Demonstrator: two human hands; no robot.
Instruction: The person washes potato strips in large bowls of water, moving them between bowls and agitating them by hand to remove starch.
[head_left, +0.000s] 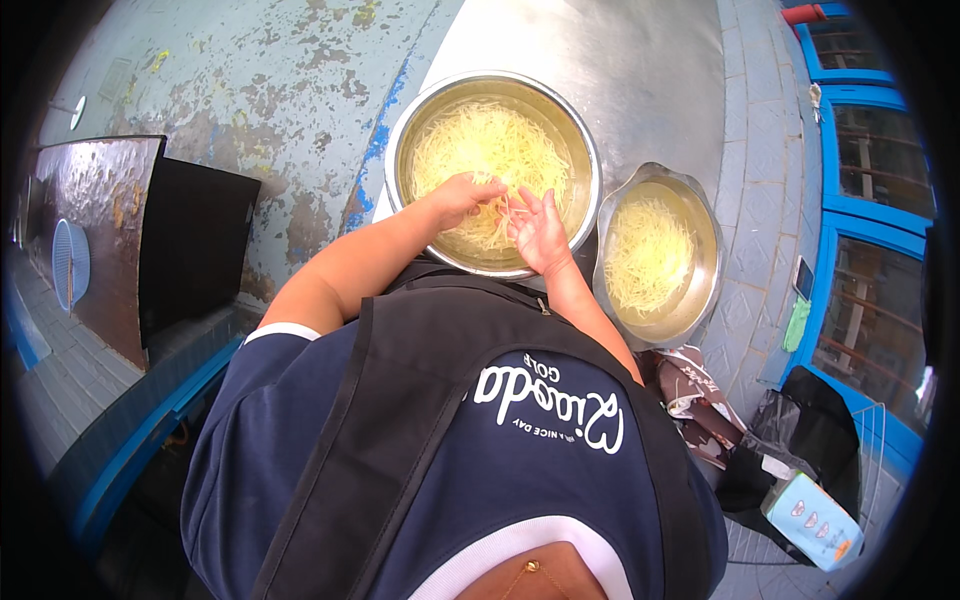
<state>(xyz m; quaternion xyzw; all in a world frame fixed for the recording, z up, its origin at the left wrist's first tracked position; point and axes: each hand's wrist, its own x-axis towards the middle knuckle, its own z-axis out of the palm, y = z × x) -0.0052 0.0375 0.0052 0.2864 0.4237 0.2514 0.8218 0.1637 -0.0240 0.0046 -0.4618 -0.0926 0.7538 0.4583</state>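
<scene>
A large round steel basin (587, 135) stands in front of me, with pale yellow shreds (487, 142), probably potato, lying in water. Over its near side, my left hand (461, 201) has its fingers bent together, and a few shreds show at the fingertips. My right hand (541, 231) is close beside it, palm turned up and fingers apart. One or two thin strands cross the gap by the right fingers; whether that hand grips any is hard to see. To the right, a smaller wavy-rimmed steel bowl (709, 281) holds more shreds in water.
Both vessels stand on a metal-topped table (660, 67). Right of it are a tiled wall (761, 187), blue-framed windows (862, 202), a phone (804, 277) and a green cloth (796, 324). A tissue pack (814, 521) and patterned fabric (697, 405) lie lower right. A blue basket (71, 264) is far left.
</scene>
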